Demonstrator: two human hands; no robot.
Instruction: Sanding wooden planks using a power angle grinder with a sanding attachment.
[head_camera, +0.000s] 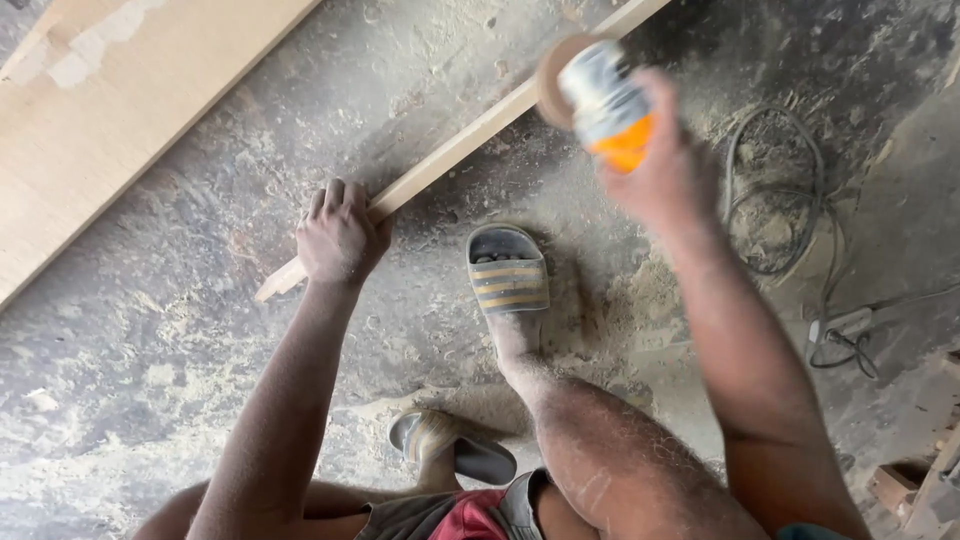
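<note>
A long pale wooden strip (470, 140) lies slanted across the dusty concrete floor. My left hand (338, 238) is closed around it near its lower end, pressing it down. Raised above the strip, my right hand (665, 165) grips an orange and grey power sander (600, 98), blurred by motion, whose round brown disc faces the wood at the upper middle. My feet in striped slides (508, 270) rest on the floor just below the strip.
A wide pale wooden board (120, 110) leans across the upper left. A dark power cable (790, 200) coils on the floor at right, running to a plug (845, 325). Sawdust covers the floor. Small wooden blocks (905, 485) sit at bottom right.
</note>
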